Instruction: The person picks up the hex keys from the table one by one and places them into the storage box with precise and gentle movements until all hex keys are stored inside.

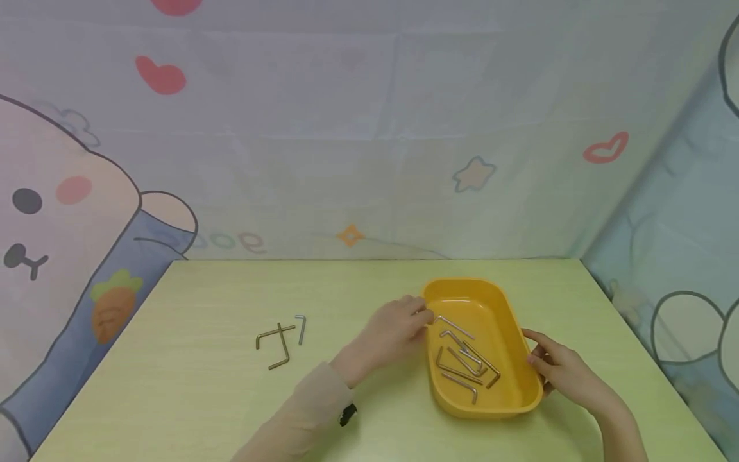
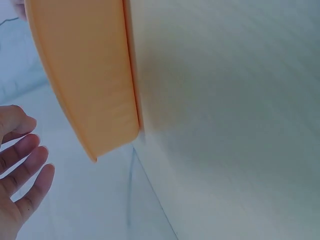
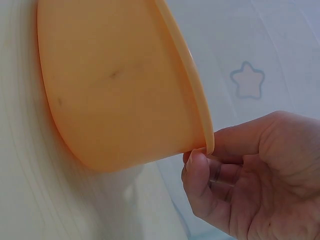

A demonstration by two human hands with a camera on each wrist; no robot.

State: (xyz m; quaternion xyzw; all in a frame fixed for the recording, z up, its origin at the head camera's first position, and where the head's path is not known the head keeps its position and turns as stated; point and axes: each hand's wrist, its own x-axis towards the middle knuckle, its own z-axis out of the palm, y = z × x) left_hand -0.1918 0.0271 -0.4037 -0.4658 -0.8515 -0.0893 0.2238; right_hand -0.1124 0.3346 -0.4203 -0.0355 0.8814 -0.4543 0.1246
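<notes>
A yellow plastic tray [image 1: 524, 378] stands on the table, holding several L-shaped hex keys [image 1: 469, 372], some silver and some brass-coloured. My left hand [image 1: 395, 327] is at the tray's left rim; in the left wrist view its loosely bent fingers [image 2: 37, 175] appear apart from the tray wall [image 2: 85, 75]. At the right side, my right hand [image 1: 566, 369] pinches the rim with thumb and fingers, which the right wrist view shows at the rim's corner [image 3: 209, 145]. On the table to the left lie two brass-coloured hex keys [image 1: 283, 343] crossing each other and a small silver hex key [image 1: 303, 330].
The pale wooden table [image 1: 196, 398] ends at the back against a printed cloth [image 1: 323, 179] with hearts and a star. More printed cloth [image 1: 681, 212] hangs along the right side. A small black item [image 1: 348, 414] shows at my left sleeve.
</notes>
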